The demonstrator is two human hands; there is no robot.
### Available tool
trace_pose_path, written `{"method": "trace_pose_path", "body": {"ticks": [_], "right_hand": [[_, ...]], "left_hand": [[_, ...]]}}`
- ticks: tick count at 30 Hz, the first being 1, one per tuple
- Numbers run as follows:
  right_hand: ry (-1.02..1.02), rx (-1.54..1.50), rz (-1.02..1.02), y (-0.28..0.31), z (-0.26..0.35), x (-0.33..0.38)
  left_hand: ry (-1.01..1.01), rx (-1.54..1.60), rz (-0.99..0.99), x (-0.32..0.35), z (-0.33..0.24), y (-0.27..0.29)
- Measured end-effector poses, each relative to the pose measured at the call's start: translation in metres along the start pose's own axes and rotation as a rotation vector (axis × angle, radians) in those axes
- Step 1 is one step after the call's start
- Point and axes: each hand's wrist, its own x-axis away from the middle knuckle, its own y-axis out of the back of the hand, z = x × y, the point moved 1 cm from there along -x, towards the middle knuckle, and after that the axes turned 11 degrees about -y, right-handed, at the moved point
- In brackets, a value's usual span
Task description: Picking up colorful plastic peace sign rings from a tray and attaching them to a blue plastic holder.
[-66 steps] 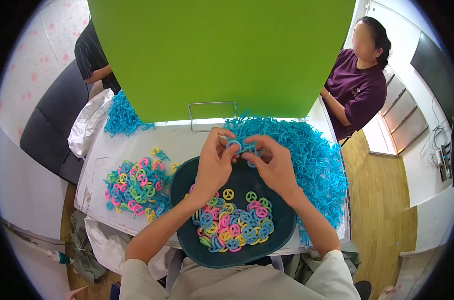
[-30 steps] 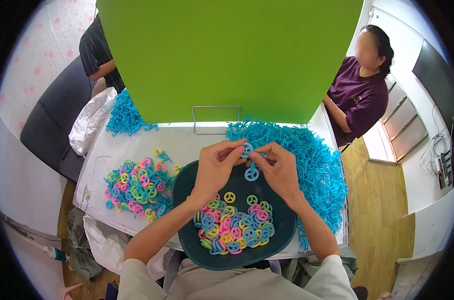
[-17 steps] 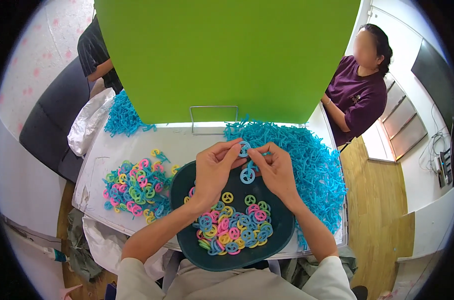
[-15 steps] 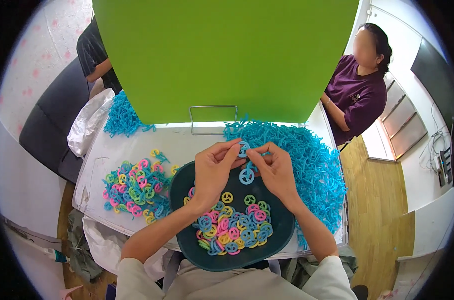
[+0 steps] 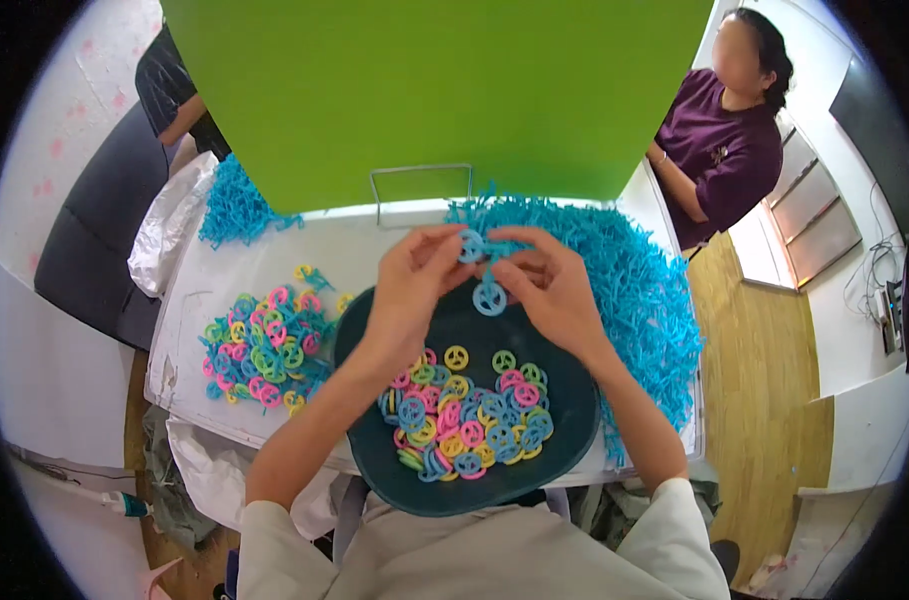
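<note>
My left hand (image 5: 406,290) pinches a small light-blue plastic wheel (image 5: 471,246) between thumb and fingertips. Opposite it, my right hand (image 5: 559,290) is closed on a teal branched plastic piece (image 5: 496,250), partly hidden by the fingers. A second light-blue wheel (image 5: 489,299) hangs below that piece, close to my right thumb. Both hands are over the far rim of a dark green tub (image 5: 454,503). Loose pink, yellow, green and blue wheels (image 5: 471,433) lie heaped inside the tub.
Teal branched pieces (image 5: 639,310) form a large pile at right, with a smaller pile (image 5: 236,205) far left. Wheels joined with teal pieces (image 5: 264,345) lie left of the tub. Behind stand a green board (image 5: 434,100) and wire stand (image 5: 421,168). A person (image 5: 724,150) sits at far right.
The view has shifted, so the table sits higher in the picture. Both hands have moved slightly away from me with their pieces, and the left-hand wheel has come a little leftward.
</note>
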Motion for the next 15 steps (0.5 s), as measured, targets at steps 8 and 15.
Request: {"method": "trace_pose_path", "body": {"ticks": [8,15], "right_hand": [[0.123,0.029,0.333,0.008,-0.013,-0.008],[0.013,0.049,0.036,0.004,-0.009,-0.005]], "left_hand": [[0.364,0.067,0.144,-0.002,0.008,0.007],[0.276,-0.132,0.253,0.020,-0.001,-0.005]]}}
